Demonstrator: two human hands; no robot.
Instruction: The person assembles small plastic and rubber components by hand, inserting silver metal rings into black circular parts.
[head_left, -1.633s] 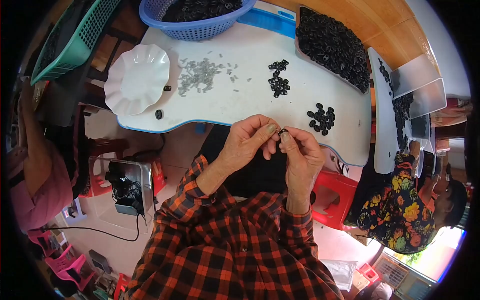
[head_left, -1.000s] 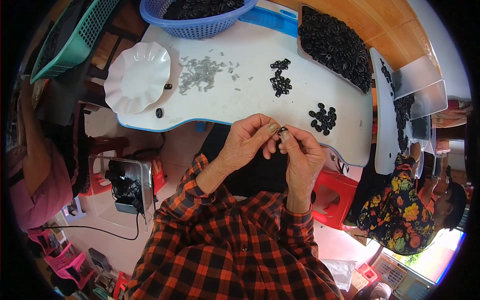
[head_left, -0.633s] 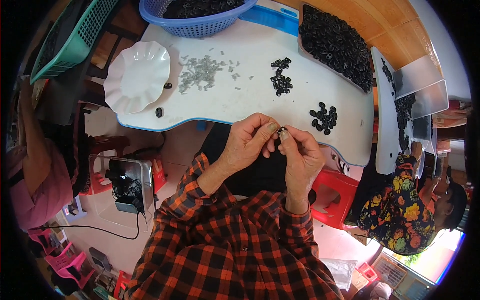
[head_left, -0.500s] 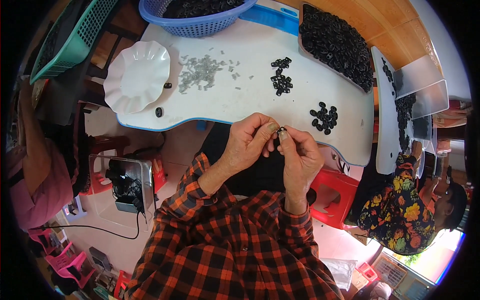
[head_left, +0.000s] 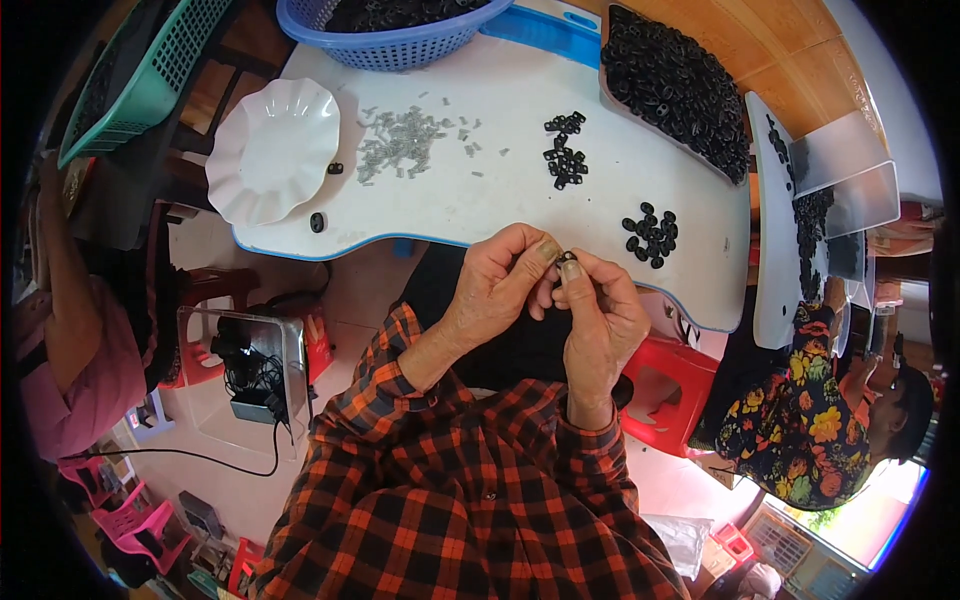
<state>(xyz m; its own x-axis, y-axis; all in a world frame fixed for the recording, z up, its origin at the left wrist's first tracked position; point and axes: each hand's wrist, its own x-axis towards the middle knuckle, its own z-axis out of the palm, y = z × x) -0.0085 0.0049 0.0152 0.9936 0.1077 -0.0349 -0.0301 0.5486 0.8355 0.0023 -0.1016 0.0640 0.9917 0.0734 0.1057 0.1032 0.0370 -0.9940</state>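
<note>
Right at the near edge of the white table [head_left: 450, 210], a small black part [head_left: 567, 256] is being gripped between the right hand's [head_left: 605, 315] thumb and forefinger. From its left, the left hand [head_left: 495, 285] is being held up to it, thumb and forefinger pinched close; what is being gripped there, if anything, is being hidden and cannot be told. So one part is being worked, and it is being judged unfinished with both hands on it. Plenty is being left, too! Clear bits [head_left: 400, 150] are being seen loose on the table's left half, oval black pieces [head_left: 654, 237] at its right front, a black cluster [head_left: 566, 165] right of its middle. The heaped tray [head_left: 680, 90] at its far right is being left untouched, likewise the blue basket [head_left: 390, 50] along its far edge.
</note>
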